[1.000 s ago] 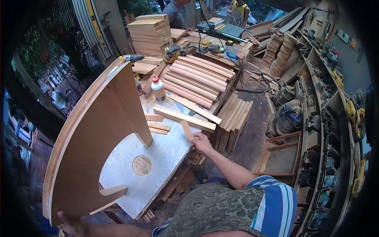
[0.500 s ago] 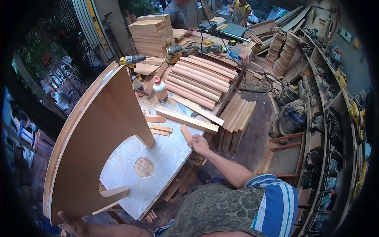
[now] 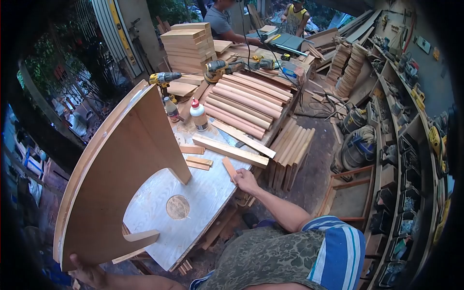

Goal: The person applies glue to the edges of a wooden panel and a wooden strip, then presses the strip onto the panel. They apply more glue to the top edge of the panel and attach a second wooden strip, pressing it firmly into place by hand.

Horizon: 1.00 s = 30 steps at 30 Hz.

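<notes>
My left hand (image 3: 88, 275) is closed on the lower corner of a large curved wooden panel (image 3: 116, 164), thumb on its face and the other fingers hidden behind. The panel stands tilted on the white-topped workbench (image 3: 159, 203), with a rounded cut-out between two legs at its lower right. My right hand (image 3: 245, 180) pinches the near end of a short wood strip (image 3: 229, 168) at the bench's edge. Left of that strip lie two small wood pieces (image 3: 198, 163). A longer wood batten (image 3: 229, 151) rests behind them.
A glue bottle (image 3: 198, 116) with a red cap stands beside rounded wooden slats (image 3: 246, 101). Farther back are a cordless drill (image 3: 164, 79) and stacked boards (image 3: 186, 48). Two people work beyond the bench. Tool shelves (image 3: 401, 159) line the right wall.
The view has shifted slightly. Both hands keep their holds, with the panel and strip nearly still. At the back, a person in grey has reached an arm out to the right.
</notes>
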Motion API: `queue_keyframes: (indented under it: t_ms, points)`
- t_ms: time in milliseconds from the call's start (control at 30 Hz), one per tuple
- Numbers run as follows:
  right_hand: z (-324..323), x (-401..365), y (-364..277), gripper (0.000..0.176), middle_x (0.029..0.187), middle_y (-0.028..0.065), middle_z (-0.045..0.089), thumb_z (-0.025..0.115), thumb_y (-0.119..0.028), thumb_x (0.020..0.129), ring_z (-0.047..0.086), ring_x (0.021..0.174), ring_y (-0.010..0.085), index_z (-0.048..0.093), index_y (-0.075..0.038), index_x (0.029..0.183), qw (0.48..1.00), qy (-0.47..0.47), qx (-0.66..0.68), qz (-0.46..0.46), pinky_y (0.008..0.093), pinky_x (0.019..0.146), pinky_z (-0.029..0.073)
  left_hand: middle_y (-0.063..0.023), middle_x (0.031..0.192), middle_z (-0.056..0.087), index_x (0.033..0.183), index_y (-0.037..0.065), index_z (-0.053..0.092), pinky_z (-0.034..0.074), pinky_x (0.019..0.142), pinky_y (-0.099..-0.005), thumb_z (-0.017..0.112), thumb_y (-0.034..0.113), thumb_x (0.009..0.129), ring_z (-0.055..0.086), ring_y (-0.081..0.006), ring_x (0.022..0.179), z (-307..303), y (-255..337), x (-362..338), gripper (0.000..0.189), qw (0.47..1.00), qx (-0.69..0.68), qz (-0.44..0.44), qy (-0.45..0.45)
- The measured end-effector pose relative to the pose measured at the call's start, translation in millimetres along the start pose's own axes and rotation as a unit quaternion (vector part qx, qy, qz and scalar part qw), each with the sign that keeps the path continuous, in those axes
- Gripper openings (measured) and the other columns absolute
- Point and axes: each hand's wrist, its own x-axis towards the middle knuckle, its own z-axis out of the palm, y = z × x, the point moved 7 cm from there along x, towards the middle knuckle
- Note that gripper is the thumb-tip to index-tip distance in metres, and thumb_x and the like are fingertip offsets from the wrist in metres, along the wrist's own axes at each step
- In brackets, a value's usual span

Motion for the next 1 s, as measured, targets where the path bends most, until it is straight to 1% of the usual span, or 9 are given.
queue_keyframes:
  t_ms: [33,133,333,667,733,800,867,933,1000]
  points:
    - [0,0,0,0.034,0.085,0.0103,0.076,0.06,-0.021,0.092,0.07,0.073,0.0172,0.065,0.007,0.112,1.0,-0.001,0.006,0.002,0.0328,0.069,0.055,-0.0149,0.121,0.065,0.125,-0.005,0.062,0.05,0.088,-0.0357,0.06,0.049,0.102,0.061,-0.0234,0.103,6,14,-3,0.059,0.999,0.035,0.026,-0.002]
    - [2,2,3,0.032,0.085,0.011,0.076,0.06,-0.019,0.092,0.069,0.072,0.0173,0.065,0.007,0.111,1.0,-0.003,0.01,0.005,0.033,0.068,0.055,-0.0158,0.123,0.064,0.126,-0.006,0.061,0.051,0.09,-0.0375,0.058,0.052,0.102,0.061,-0.025,0.105,8,13,-4,0.063,0.999,0.038,-0.013,0.0]
    - [1,3,4,0.031,0.084,0.0117,0.076,0.061,-0.017,0.091,0.069,0.071,0.0168,0.065,0.007,0.11,1.0,0.006,0.007,0.008,0.0322,0.066,0.055,-0.0169,0.122,0.065,0.127,-0.005,0.061,0.052,0.091,-0.0379,0.06,0.055,0.1,0.062,-0.0264,0.106,11,20,-2,0.067,0.998,0.065,-0.001,0.005]
    - [-1,-1,-4,0.031,0.083,0.0112,0.076,0.061,-0.017,0.09,0.069,0.072,0.0156,0.067,0.007,0.109,1.0,0.004,0.019,0.018,0.0314,0.067,0.055,-0.0173,0.12,0.066,0.127,-0.006,0.06,0.052,0.091,-0.039,0.06,0.048,0.102,0.063,-0.0266,0.104,0,-2,-1,0.059,0.999,0.007,-0.042,0.013]
    - [3,5,5,0.03,0.084,0.0107,0.075,0.061,-0.016,0.091,0.069,0.072,0.0153,0.066,0.007,0.11,1.0,-0.008,0.012,0.019,0.031,0.066,0.054,-0.017,0.117,0.065,0.125,-0.008,0.06,0.05,0.093,-0.0392,0.059,0.045,0.103,0.063,-0.0257,0.104,5,9,-1,0.057,0.999,0.03,0.039,-0.02]
    - [2,5,6,0.03,0.085,0.0102,0.075,0.062,-0.015,0.092,0.068,0.073,0.0151,0.065,0.007,0.112,1.0,-0.02,0.001,0.022,0.0306,0.065,0.054,-0.0169,0.117,0.065,0.125,-0.008,0.06,0.05,0.094,-0.0391,0.058,0.043,0.104,0.063,-0.0252,0.105,9,10,-2,0.055,0.999,-0.004,0.033,-0.037]
    - [5,0,12,0.025,0.091,0.0096,0.073,0.063,-0.011,0.095,0.068,0.074,0.0161,0.063,0.004,0.116,0.982,-0.042,0.173,0.054,0.0301,0.063,0.054,-0.0169,0.116,0.064,0.124,-0.008,0.06,0.049,0.094,-0.0391,0.057,0.041,0.105,0.063,-0.0246,0.106,12,12,-5,0.053,0.997,-0.037,0.028,-0.054]
    - [-2,-9,16,0.024,0.094,0.0097,0.072,0.064,-0.009,0.096,0.067,0.075,0.0166,0.061,0.003,0.117,0.975,-0.025,0.213,0.053,0.0301,0.063,0.055,-0.0159,0.119,0.066,0.125,-0.007,0.06,0.049,0.094,-0.038,0.056,0.038,0.106,0.063,-0.0225,0.108,14,18,-9,0.05,0.996,0.027,0.076,-0.046]
    - [-19,-17,8,0.025,0.098,0.0098,0.071,0.066,-0.009,0.097,0.067,0.076,0.0165,0.058,0.0,0.119,0.955,0.007,0.295,0.03,0.0306,0.064,0.058,-0.0152,0.12,0.066,0.126,-0.007,0.06,0.049,0.094,-0.0375,0.058,0.038,0.105,0.063,-0.0218,0.108,20,22,-14,0.049,0.999,-0.016,0.033,-0.034]
